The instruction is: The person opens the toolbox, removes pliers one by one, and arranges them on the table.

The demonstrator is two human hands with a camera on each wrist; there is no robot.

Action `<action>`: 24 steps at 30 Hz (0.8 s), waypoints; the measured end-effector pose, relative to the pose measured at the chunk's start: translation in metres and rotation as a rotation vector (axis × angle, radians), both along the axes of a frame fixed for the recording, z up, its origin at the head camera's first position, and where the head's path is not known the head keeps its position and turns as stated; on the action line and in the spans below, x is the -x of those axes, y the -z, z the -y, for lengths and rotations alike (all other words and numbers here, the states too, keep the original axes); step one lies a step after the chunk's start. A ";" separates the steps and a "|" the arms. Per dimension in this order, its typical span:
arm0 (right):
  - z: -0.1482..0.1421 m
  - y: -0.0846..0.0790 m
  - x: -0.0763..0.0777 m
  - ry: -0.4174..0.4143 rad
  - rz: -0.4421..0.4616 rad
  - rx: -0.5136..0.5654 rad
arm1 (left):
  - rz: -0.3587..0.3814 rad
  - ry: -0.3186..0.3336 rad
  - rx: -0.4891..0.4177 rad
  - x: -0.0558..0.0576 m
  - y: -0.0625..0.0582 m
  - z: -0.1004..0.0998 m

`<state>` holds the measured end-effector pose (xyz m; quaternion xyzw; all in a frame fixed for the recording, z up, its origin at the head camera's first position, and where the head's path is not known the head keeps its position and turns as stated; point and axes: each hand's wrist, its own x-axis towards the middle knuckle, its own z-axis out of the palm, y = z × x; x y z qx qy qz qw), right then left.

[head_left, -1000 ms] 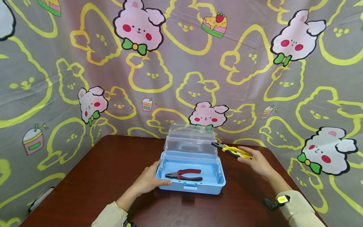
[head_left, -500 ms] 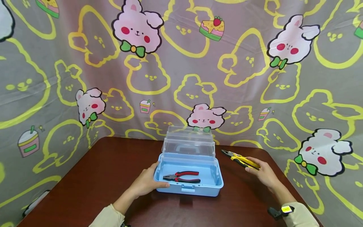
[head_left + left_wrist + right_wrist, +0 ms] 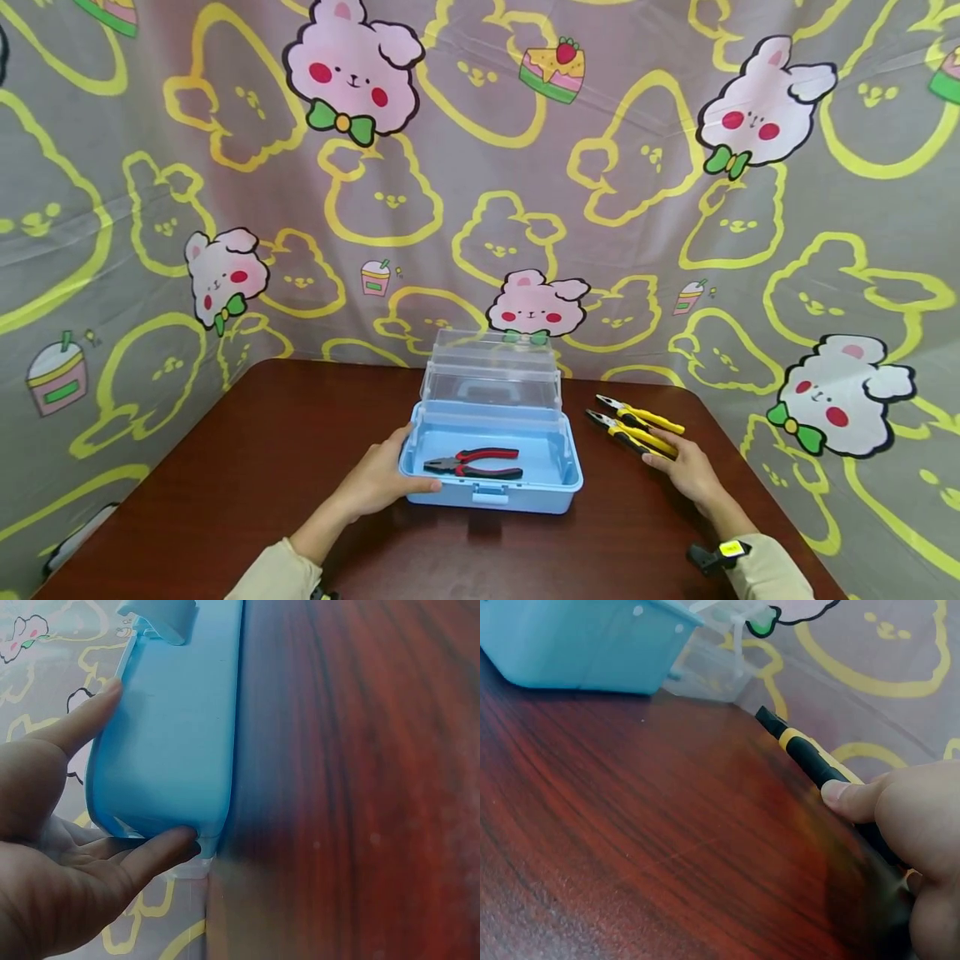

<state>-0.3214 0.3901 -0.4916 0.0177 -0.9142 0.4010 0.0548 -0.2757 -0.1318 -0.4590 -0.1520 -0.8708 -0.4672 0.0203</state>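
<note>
My left hand [image 3: 372,479] grips the front left corner of a light blue toolbox [image 3: 525,497]. Its thumb lies on the front rim, the fingers against the side, as the left wrist view shows. Inside lie pliers with red and black handles [image 3: 480,472]. To the box's right, my right hand [image 3: 692,475] holds yellow-and-black pliers [image 3: 619,431] by the handles, jaws toward the back left. A second yellow-handled pair of pliers [image 3: 651,417] lies just behind them. In the right wrist view, the thumb presses the black handle [image 3: 810,759].
The toolbox's clear lid [image 3: 495,386] stands raised at the back. Dark red-brown wood makes up the tabletop [image 3: 315,417]. A grey curtain with cartoon rabbits [image 3: 405,208] hangs behind and on both sides.
My right hand has moved right, away from the box, and lowered the yellow pliers toward the table. The second yellow pair now shows apart from them. My left hand keeps its grip.
</note>
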 end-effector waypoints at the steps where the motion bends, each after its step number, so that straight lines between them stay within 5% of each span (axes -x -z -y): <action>1: 0.000 0.001 0.000 0.001 0.005 -0.003 | -0.001 0.000 -0.001 0.000 0.000 0.000; 24: -0.012 -0.002 0.008 0.006 0.027 -0.161 | -0.002 0.000 0.022 0.002 0.000 -0.001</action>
